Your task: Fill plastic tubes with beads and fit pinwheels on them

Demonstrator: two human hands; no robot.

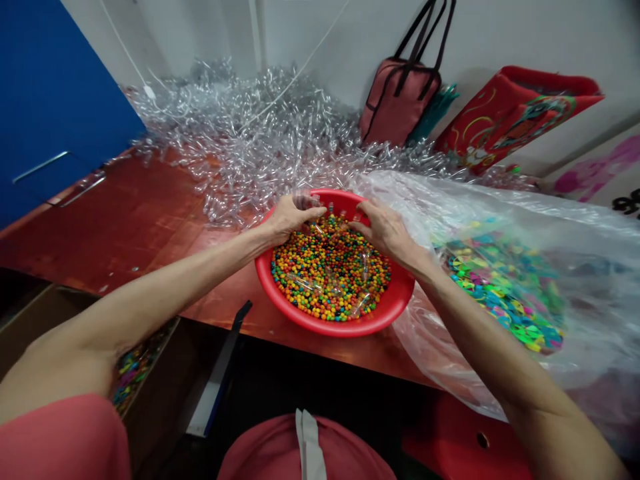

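Observation:
A red plastic basin (395,300) stands on the table, filled with small multicoloured beads (330,267). Several short clear plastic tubes (305,283) lie on top of the beads. My left hand (295,217) rests at the far left of the rim, its fingers curled over the beads, and something clear may sit behind them. My right hand (383,230) reaches in from the right at the far rim, its fingertips just above the beads and nothing visible between them.
A heap of clear plastic tubes (240,147) covers the back of the red-brown table (115,230). A clear bag (505,293) of colourful pieces lies to the right. A blue cabinet (55,100) stands at left, with a pink bag (400,100) and a red bag (515,113) against the wall.

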